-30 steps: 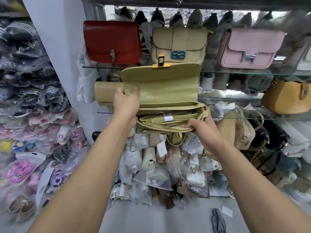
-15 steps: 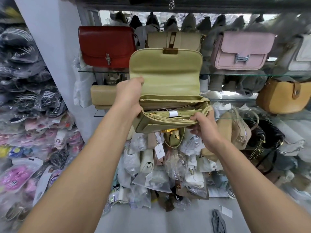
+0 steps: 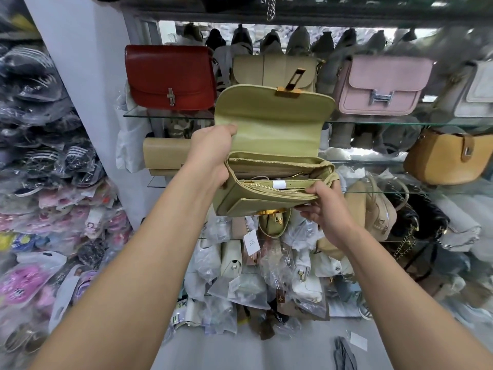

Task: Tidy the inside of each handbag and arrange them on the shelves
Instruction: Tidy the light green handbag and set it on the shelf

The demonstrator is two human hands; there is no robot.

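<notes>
Olive handbag (image 3: pixel 272 134) hangs in mid-air in front of the glass shelves (image 3: pixel 400 124), flap thrown up and mouth gaping. Both hands are clamped on it, set apart: the left hand (image 3: pixel 210 156) grips its side at 9 o'clock, and the right hand (image 3: pixel 325 209) pinches the front lip at 4 o'clock. I'd worry about the folded strap (image 3: pixel 300 184) and white tag (image 3: pixel 278 183) spilling out if it tips forward. The gold clasp (image 3: pixel 286 92) at 12 o'clock could also knock the beige bag (image 3: pixel 274 68) behind it.
</notes>
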